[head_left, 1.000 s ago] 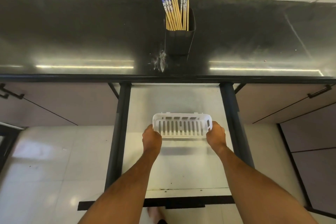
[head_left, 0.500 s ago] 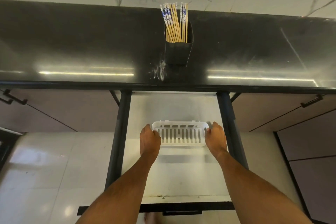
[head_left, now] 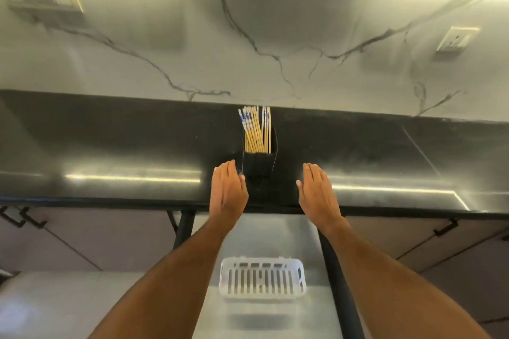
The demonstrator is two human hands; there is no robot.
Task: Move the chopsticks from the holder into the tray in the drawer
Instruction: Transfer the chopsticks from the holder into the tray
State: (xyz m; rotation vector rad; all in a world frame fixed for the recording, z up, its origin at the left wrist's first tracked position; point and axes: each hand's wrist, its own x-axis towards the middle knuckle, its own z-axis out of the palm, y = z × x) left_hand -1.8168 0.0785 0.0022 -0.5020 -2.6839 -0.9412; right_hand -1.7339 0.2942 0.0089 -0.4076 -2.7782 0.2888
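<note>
Both hands, the left hand (head_left: 229, 192) and right hand (head_left: 316, 193), had left the tray (head_left: 262, 278) at lower centre, reaching spread and empty toward the chopsticks (head_left: 256, 131) in the holder (head_left: 259, 166).

chopsticks in the holder, tray lying bare in the drawer

your chopsticks (head_left: 256, 131) stand bunched upright in the black square holder (head_left: 259, 166) on the dark counter, yellow shafts with blue-and-white tops, some leaning left. your white slotted tray (head_left: 262, 278) sits flat on the pale floor of the open drawer (head_left: 275, 234), nearer its right rail, nothing in it.
</note>
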